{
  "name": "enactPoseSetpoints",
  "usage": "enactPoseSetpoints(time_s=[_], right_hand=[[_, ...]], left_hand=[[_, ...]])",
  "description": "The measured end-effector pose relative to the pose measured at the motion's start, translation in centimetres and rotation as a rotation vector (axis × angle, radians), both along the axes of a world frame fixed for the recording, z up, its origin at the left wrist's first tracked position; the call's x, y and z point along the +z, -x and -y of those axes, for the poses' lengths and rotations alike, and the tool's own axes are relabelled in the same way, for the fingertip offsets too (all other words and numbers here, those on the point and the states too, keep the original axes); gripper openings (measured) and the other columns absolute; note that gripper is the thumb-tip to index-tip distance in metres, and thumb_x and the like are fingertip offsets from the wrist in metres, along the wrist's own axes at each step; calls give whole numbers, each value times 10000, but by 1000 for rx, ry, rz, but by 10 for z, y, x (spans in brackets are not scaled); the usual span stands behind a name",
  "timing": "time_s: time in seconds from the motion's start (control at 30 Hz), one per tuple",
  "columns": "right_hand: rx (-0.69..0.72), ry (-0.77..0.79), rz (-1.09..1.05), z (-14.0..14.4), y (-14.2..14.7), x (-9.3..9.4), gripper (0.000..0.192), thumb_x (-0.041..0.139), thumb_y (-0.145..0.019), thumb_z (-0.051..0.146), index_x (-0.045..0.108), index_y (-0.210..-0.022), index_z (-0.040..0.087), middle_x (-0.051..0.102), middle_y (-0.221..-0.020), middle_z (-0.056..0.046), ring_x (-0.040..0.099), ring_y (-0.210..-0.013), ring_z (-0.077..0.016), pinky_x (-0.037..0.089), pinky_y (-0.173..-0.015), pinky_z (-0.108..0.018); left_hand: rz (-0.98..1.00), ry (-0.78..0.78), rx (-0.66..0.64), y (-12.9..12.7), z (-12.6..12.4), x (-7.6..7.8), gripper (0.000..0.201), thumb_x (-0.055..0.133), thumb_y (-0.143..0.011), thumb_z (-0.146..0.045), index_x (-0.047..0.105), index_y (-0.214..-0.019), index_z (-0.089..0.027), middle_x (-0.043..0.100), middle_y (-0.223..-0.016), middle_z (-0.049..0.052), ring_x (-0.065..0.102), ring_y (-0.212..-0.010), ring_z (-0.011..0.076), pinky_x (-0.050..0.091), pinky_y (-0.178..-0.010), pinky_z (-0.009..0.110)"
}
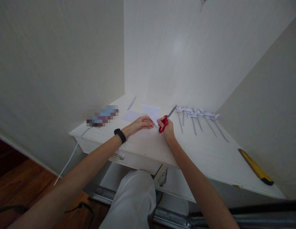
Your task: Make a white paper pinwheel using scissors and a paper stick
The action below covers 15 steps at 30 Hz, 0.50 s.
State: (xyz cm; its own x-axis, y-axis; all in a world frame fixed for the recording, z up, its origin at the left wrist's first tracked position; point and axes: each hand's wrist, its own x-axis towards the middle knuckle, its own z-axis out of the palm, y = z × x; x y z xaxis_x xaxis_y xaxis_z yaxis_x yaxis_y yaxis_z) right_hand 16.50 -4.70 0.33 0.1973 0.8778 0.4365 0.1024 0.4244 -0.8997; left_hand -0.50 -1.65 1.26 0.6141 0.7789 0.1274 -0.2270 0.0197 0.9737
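My right hand (167, 128) grips red-handled scissors (165, 121), whose blades point up and to the right over the white desk (205, 156). A folded white paper triangle (152, 112) is pinched at its near corner by my left hand (141, 123), right beside the scissors. The two hands almost touch. A black band sits on my left wrist (120, 135).
Several white paper pinwheels on sticks (197, 117) lie in a row to the right. Another white sheet (131, 115) and a thin pen (131, 103) lie at the back left, next to a blurred object with a white cable. A yellow-and-black tool (255, 167) lies near the desk's right edge.
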Motion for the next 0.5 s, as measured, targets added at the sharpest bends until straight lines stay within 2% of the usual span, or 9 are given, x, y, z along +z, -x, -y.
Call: enactPoseSetpoints(time_s=[0.13, 0.27, 0.4, 0.5], right_hand=[[-27, 9, 76, -3, 1, 7, 200, 650, -695, 352, 565, -690, 171, 537, -631, 20, 473, -580, -121, 392, -604, -272], [-62, 2, 110, -12, -3, 25, 208, 637, -717, 371, 575, -713, 173, 558, -642, 10, 500, -596, -129, 416, -606, -271], [11, 4, 60, -24, -10, 42, 219, 658, -707, 374, 561, -705, 178, 568, -640, 6, 534, -595, -135, 432, -596, -272], [76, 38, 67, -29, -13, 50, 218, 655, -710, 375, 551, -688, 184, 562, -620, 12, 532, -575, -129, 428, -578, -268]], left_hand=[[-11, -2, 48, -8, -16, 4, 281, 760, -664, -255, 628, -849, -90, 674, -822, 68, 619, -699, 103, 486, -720, 241], [-71, -53, 21, -23, -28, 21, 297, 784, -627, -299, 637, -782, -93, 672, -704, 50, 610, -637, 104, 485, -661, 234], [-123, -143, 27, -36, -37, 39, 267, 751, -647, -327, 640, -693, -89, 652, -646, 42, 577, -577, 95, 468, -605, 226], [-104, -199, 15, -38, -44, 43, 266, 753, -628, -325, 618, -688, -103, 616, -614, 8, 544, -539, 83, 436, -546, 211]])
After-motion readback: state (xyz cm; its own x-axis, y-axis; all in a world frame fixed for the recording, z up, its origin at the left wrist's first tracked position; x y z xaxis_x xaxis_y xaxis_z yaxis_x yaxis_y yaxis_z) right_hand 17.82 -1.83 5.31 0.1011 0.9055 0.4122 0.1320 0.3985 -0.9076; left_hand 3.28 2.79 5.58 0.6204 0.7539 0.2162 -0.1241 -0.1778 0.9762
